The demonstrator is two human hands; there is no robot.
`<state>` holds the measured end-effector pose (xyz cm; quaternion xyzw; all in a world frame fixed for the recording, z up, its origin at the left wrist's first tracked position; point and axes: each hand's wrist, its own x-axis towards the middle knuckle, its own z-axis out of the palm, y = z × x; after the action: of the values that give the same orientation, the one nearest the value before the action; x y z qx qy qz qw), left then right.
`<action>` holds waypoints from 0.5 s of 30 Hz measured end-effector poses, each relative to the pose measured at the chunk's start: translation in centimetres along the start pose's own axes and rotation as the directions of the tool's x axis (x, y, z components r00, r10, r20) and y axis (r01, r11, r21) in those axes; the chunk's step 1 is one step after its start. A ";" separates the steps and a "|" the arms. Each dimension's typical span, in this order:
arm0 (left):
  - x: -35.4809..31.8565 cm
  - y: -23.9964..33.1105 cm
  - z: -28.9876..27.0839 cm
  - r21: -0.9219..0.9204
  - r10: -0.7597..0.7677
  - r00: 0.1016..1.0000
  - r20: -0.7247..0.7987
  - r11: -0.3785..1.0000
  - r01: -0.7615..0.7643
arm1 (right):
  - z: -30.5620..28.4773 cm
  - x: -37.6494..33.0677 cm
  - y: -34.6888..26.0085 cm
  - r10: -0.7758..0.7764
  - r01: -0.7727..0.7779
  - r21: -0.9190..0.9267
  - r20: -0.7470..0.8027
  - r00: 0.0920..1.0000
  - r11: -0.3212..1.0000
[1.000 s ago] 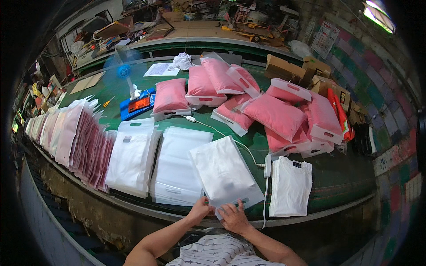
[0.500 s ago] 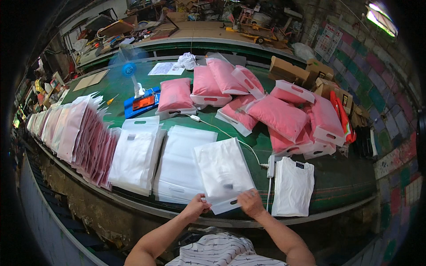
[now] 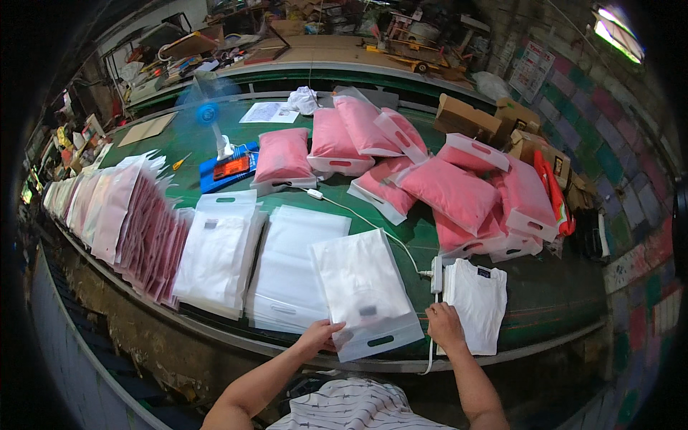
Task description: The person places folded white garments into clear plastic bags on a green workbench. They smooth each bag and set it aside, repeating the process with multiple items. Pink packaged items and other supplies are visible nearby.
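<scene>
While left hand [image 3: 320, 336] holds bag [image 3: 363, 281], right hand [image 3: 445, 327] has shifted beside shirts [image 3: 479, 307].

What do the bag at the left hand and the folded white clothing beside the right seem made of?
Bag: likely frosted plastic, semi-matte; its white contents show through hazily.
Folded white clothing: probably soft, matte fabric, judging by wrinkles; fibre unclear.
</scene>
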<state>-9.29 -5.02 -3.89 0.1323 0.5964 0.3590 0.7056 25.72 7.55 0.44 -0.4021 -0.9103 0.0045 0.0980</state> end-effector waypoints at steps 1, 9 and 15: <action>0.2 0.1 0.6 -0.019 -0.006 0.999 -0.038 1.000 0.005 | -0.7 1.1 -0.4 -0.015 0.015 0.037 0.020 1.000 0.999; -5.4 9.0 5.7 0.782 0.592 0.754 0.284 0.311 -0.540 | -9.7 14.1 -7.7 -0.520 0.516 0.142 -0.012 0.854 0.844; -14.0 19.9 3.0 0.409 0.379 0.572 0.728 0.430 -0.805 | -16.3 19.8 -9.7 -0.748 0.666 0.347 0.231 0.621 0.660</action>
<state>-13.85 0.47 19.55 0.6973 0.3699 0.2821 0.5453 8.55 14.38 20.72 0.0133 -0.9894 0.1420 -0.0288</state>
